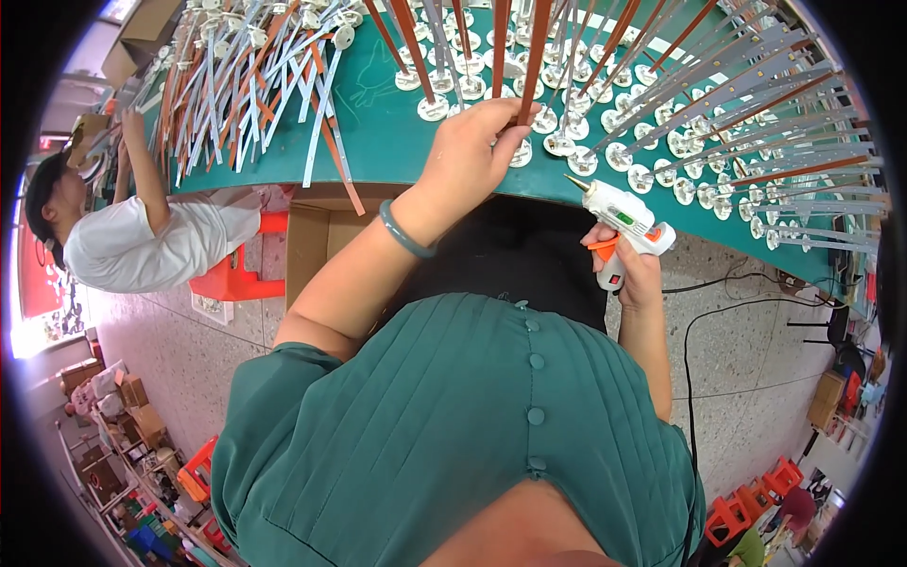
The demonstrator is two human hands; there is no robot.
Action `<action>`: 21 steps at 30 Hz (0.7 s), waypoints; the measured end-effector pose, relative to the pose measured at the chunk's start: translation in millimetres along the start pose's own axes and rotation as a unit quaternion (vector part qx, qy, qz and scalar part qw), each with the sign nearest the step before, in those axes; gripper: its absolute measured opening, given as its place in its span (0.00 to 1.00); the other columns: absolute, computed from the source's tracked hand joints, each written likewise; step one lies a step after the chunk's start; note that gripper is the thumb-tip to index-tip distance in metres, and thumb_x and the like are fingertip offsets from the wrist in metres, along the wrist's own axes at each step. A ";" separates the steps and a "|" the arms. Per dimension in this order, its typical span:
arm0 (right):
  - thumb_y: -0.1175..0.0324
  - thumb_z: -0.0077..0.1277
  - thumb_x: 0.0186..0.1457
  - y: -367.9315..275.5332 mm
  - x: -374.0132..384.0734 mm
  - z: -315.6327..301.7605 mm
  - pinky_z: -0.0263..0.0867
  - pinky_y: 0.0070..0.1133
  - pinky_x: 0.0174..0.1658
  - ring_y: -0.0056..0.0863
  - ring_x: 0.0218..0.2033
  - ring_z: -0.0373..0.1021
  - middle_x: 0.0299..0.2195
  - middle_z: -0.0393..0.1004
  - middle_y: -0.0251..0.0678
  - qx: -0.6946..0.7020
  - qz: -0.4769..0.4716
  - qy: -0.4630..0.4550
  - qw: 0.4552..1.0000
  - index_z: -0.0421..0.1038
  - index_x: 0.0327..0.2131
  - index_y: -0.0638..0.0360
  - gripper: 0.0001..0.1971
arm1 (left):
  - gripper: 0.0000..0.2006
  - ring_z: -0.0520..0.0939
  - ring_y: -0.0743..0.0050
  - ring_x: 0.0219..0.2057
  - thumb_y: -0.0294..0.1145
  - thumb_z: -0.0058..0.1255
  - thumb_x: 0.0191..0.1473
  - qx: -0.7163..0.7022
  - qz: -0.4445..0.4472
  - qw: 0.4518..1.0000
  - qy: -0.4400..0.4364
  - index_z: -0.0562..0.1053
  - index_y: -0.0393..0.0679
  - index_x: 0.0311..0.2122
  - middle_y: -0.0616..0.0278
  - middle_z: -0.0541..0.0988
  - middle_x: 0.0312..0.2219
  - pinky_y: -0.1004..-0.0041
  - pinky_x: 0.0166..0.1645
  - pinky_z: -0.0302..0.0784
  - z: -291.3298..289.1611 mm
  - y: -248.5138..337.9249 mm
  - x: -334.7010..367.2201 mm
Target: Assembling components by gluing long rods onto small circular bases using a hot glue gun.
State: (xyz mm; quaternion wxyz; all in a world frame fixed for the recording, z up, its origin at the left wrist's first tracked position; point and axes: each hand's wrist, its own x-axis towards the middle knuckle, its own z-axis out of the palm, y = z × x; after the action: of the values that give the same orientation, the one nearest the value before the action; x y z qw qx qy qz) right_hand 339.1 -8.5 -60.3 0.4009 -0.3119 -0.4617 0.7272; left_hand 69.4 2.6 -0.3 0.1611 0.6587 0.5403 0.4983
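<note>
At the table's near edge, my left hand [470, 149] pinches the lower end of an upright brown strip [537, 57] between thumb and fingers. A round white base [521, 155] lies just by the thumb; whether the strip joins it is hidden by my fingers. My right hand [640, 274] grips a white glue gun [619, 206] with an orange trigger, held in front of the table edge. Its brass-coloured nozzle points up and left, toward the bases. Many round white bases [619, 156] with grey or brown strips standing on them fill the table around my hands.
A heap of loose strips with white discs [250, 90] lies on the green table [378, 113] at left. Beneath the edge stands an open cardboard box [307, 236]. A black cord [690, 378] hangs at right. A person in white [156, 236] works at far left beside a red stool [236, 279].
</note>
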 end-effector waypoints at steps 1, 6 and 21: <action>0.59 0.54 0.54 0.5 -1.5 0.1 0.65 0.18 0.27 0.24 0.22 0.69 0.33 0.74 0.49 -0.007 0.003 0.004 1.000 0.70 0.36 0.63 0.15 | 0.11 0.83 0.68 0.34 0.19 0.53 0.51 -0.001 0.001 1.000 -0.001 0.76 0.38 0.42 0.57 0.81 0.32 0.74 0.39 0.78 3.1 -0.4 1.3; 0.59 0.54 0.54 4.5 -3.7 -4.0 0.65 0.18 0.27 0.25 0.23 0.69 0.33 0.74 0.49 -0.010 0.005 0.010 1.000 0.70 0.36 0.62 0.15 | 0.12 0.84 0.68 0.34 0.20 0.53 0.51 0.016 0.017 0.999 0.025 0.76 0.37 0.42 0.57 0.81 0.32 0.75 0.38 0.79 11.3 -1.6 2.7; 0.59 0.54 0.54 13.7 -0.1 -12.6 0.66 0.18 0.26 0.26 0.23 0.69 0.34 0.73 0.50 0.022 -0.025 -0.007 0.999 0.71 0.37 0.62 0.15 | 0.16 0.81 0.62 0.32 0.24 0.57 0.49 -0.007 0.001 0.999 0.040 0.71 0.37 0.45 0.52 0.78 0.34 0.70 0.36 0.78 15.8 -1.1 -6.8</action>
State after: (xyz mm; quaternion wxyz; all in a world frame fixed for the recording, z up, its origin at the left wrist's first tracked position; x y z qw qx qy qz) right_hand 345.6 -6.7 -77.7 0.4222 -0.2859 -0.4559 0.7295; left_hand 82.4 2.2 -11.5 0.1437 0.6376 0.5420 0.5283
